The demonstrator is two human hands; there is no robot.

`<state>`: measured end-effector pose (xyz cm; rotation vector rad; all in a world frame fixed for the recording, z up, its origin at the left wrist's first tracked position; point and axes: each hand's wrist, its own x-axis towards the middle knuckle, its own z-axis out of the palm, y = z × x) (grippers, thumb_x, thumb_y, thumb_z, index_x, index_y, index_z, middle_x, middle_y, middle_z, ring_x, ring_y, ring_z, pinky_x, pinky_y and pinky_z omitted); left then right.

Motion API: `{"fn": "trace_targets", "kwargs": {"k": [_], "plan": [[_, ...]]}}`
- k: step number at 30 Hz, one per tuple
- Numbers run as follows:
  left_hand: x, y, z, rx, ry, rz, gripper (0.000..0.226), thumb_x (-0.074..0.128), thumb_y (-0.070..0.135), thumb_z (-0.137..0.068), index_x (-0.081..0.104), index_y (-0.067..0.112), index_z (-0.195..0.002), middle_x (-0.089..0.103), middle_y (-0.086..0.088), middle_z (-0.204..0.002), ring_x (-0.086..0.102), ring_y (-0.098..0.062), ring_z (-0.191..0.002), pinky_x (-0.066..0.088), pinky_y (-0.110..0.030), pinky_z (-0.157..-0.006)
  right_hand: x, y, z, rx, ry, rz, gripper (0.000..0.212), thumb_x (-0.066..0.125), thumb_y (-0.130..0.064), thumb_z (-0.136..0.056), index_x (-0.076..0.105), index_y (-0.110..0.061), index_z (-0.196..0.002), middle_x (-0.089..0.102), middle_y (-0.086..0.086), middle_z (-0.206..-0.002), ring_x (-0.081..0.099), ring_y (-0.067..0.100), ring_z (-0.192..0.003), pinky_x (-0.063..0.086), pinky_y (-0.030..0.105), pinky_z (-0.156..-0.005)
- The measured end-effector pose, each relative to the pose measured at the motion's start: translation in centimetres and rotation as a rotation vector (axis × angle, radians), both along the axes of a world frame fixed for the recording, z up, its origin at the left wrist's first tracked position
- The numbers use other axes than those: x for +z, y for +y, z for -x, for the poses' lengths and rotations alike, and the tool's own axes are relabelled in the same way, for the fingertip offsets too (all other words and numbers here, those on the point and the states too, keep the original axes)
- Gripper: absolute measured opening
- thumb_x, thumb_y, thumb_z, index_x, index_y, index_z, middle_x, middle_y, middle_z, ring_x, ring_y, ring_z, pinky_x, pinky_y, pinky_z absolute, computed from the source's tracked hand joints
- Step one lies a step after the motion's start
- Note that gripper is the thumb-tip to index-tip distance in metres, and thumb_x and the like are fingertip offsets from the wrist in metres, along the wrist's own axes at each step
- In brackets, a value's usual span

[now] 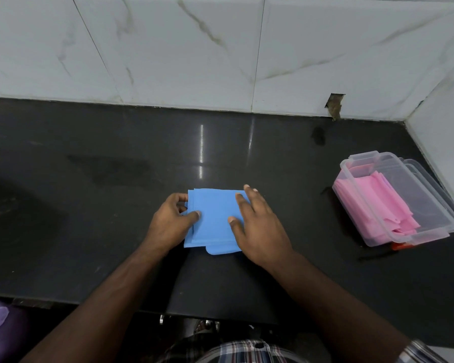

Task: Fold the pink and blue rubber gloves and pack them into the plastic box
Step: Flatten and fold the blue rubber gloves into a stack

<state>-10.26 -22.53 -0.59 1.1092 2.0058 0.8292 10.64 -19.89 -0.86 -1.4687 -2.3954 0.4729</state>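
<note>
Pink gloves (372,205) folded, inside clear plastic box (417,187)

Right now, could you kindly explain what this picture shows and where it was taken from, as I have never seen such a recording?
There is no machine here: a person wears one camera on the head, looking down at their own two hands. The left hand pinches the left edge of the folded blue gloves on the dark counter, while the right hand presses flat on them. To the right stands an open clear plastic box with folded pink gloves already inside.
</note>
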Motion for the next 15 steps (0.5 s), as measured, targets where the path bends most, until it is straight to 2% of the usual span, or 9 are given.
{"fn": "trace_targets", "kwargs": {"k": [3,6,11,13,15], "plan": [[-0.3,0.1,0.0,0.007,-0.022,-0.015,0.028,0.073,0.025,-0.084,0.06,0.029,-0.109,0.068,0.008,-0.104,0.066,-0.012,-0.094,0.052,-0.031,-0.074,-0.4,0.7,1.8,0.051,-0.098,-0.03,0.066,0.033,-0.044,-0.098,0.029,-0.008,-0.152,0.016,0.015,-0.163,0.01,0.029,-0.151,0.009,0.041,-0.123],[-0.3,0.1,0.0,0.018,-0.03,-0.022,0.027,0.072,0.023,-0.084,0.061,0.029,-0.108,0.069,0.008,-0.102,0.067,-0.011,-0.093,0.052,-0.031,-0.075,-0.8,0.5,3.1,0.084,-0.144,-0.056,0.072,0.022,-0.049,-0.093,0.032,-0.006,-0.151,0.019,0.018,-0.161,0.014,0.032,-0.15,0.015,0.046,-0.122],[-0.4,0.0,0.2,0.021,-0.031,-0.036,0.029,0.071,0.023,-0.085,0.062,0.028,-0.112,0.07,0.01,-0.102,0.067,-0.011,-0.095,0.054,-0.032,-0.079,-1.5,0.1,3.7,0.145,-0.217,-0.056,0.069,0.018,-0.053,-0.097,0.023,-0.014,-0.155,0.012,0.016,-0.163,0.008,0.033,-0.151,0.009,0.048,-0.122],[-0.2,-0.2,0.2,0.013,0.024,-0.071,0.035,0.073,0.023,-0.084,0.06,0.028,-0.116,0.068,0.009,-0.101,0.066,-0.009,-0.094,0.052,-0.028,-0.077,-1.9,0.1,3.7,0.147,-0.243,-0.064,0.067,0.02,-0.052,-0.098,0.022,-0.016,-0.155,0.012,0.017,-0.163,0.009,0.034,-0.151,0.009,0.049,-0.122],[-0.2,-0.5,0.1,-0.027,0.184,-0.182,0.047,0.075,0.02,-0.083,0.058,0.027,-0.126,0.063,0.006,-0.107,0.061,-0.01,-0.096,0.048,-0.026,-0.078,-2.2,0.1,3.9,0.136,-0.257,-0.07,0.066,0.022,-0.052,-0.099,0.025,-0.016,-0.154,0.017,0.018,-0.162,0.014,0.035,-0.15,0.013,0.051,-0.121]]}}
